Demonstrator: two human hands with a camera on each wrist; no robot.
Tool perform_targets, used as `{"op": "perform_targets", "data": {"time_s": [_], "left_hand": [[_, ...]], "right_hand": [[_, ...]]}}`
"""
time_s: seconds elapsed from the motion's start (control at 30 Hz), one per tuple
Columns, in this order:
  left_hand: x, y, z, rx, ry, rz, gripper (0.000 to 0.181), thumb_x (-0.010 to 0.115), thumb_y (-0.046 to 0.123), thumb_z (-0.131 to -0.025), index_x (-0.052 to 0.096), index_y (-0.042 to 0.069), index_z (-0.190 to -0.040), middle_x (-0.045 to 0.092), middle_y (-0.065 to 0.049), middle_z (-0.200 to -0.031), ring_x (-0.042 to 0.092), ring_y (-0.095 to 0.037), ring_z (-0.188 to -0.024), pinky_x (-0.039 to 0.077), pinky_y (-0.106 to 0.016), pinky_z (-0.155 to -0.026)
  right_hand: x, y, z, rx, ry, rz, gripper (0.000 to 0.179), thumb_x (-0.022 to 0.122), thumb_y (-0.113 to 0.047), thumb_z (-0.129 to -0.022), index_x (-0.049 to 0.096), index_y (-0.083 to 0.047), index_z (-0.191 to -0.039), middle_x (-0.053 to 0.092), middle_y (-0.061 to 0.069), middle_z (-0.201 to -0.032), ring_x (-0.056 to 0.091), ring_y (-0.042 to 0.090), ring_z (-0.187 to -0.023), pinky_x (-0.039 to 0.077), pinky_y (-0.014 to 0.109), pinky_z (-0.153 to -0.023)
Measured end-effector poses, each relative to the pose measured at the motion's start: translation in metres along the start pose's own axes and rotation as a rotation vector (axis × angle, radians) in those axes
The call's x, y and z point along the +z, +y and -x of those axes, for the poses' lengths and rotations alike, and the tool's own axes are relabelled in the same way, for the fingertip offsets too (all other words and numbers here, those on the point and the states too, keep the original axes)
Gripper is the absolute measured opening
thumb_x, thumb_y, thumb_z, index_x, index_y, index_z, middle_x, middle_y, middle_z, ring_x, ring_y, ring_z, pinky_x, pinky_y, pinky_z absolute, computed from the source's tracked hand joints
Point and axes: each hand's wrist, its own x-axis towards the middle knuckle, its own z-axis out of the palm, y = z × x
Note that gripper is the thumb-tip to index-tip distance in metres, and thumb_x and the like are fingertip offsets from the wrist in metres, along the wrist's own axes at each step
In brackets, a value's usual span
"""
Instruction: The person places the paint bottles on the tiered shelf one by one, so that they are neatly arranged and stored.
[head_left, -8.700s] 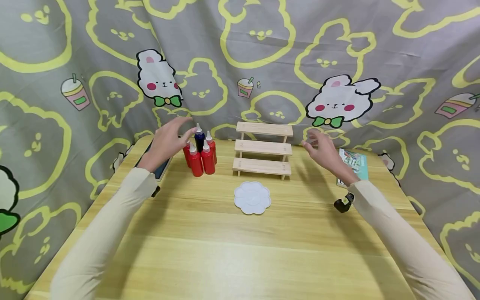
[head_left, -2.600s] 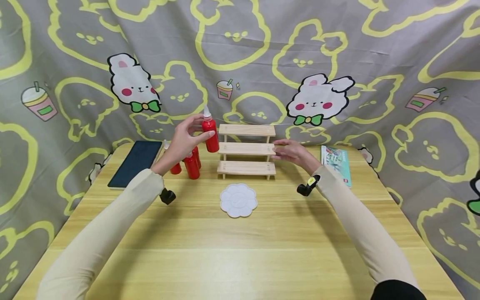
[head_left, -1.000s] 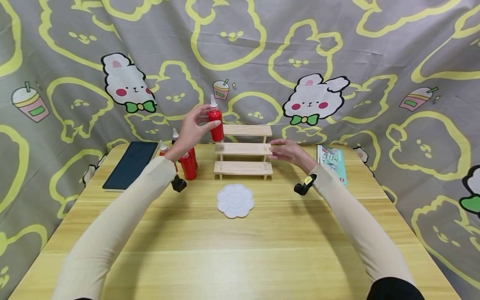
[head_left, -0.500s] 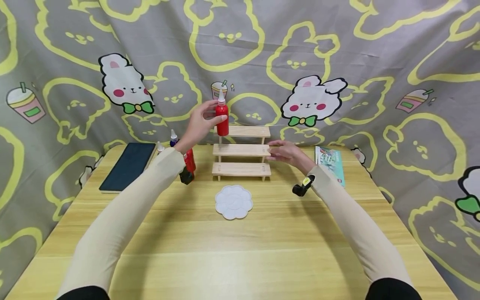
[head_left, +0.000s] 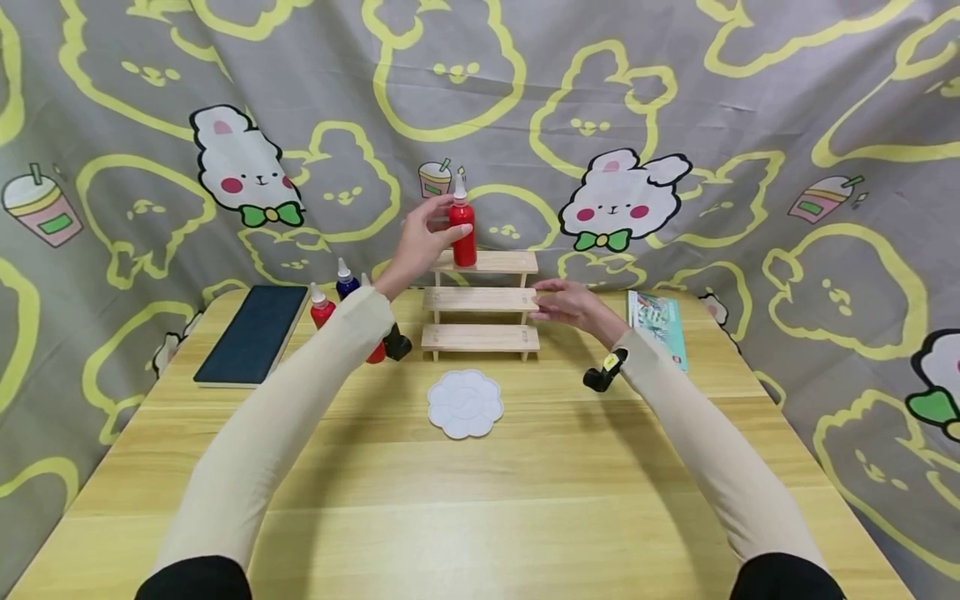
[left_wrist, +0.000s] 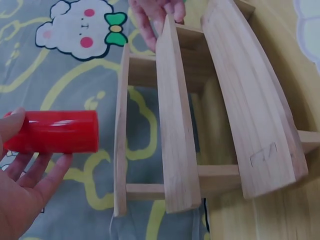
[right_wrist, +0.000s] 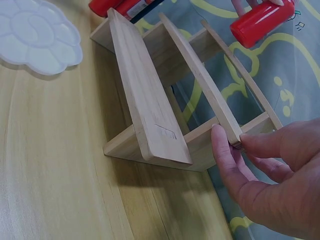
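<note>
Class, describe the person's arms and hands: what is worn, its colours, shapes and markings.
The sleeves are long, plain and cream, with black fabric at the head view's lower edge. A small black device sits at each wrist; the right one shows a yellow patch. The left hand and right hand wear no gloves.

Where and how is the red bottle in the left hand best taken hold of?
Probably by the body of the red bottle, from the person's left, thumb and fingers on opposite sides, much as the left hand holds it. The body is a straight cylinder, held near upright, while the nozzle tapers thin. This grip leaves the lower end bare, clear of the top step.
</note>
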Motion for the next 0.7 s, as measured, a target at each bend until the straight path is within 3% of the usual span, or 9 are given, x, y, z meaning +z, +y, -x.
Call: {"op": "perform_targets", "data": {"time_s": [0.37, 0.53, 0.7], "left_hand": [[0.03, -0.001, -0.009, 0.016, -0.011, -0.011, 0.052, 0.076, 0.012, -0.097, 0.057, 0.009, -0.146, 0.064, -0.017, -0.138, 0.066, -0.036, -0.121, 0.054, -0.045, -0.106], [0.042, -0.002, -0.015, 0.035, -0.004, -0.043, 0.052, 0.076, 0.01, -0.097, 0.058, 0.009, -0.145, 0.066, -0.017, -0.138, 0.066, -0.033, -0.119, 0.054, -0.042, -0.106], [0.052, -0.005, -0.021, 0.062, -0.043, -0.091, 0.055, 0.076, 0.012, -0.098, 0.055, 0.009, -0.148, 0.066, -0.017, -0.138, 0.068, -0.032, -0.117, 0.055, -0.044, -0.104]], "right_hand": [[0.0, 0.0, 0.0, -0.001, 0.016, 0.001, 0.056, 0.051, 0.01, -0.103, 0.035, 0.005, -0.157, 0.051, 0.013, -0.111, 0.069, 0.017, -0.082, 0.06, 0.028, -0.093], [0.0, -0.001, 0.0, 0.004, 0.008, 0.004, 0.056, 0.051, 0.01, -0.103, 0.035, 0.006, -0.156, 0.051, 0.014, -0.112, 0.07, 0.018, -0.084, 0.06, 0.03, -0.096], [0.001, -0.001, 0.001, 0.006, 0.02, 0.002, 0.055, 0.052, 0.009, -0.103, 0.036, 0.006, -0.156, 0.052, 0.014, -0.111, 0.07, 0.019, -0.087, 0.056, 0.034, -0.103]]}}
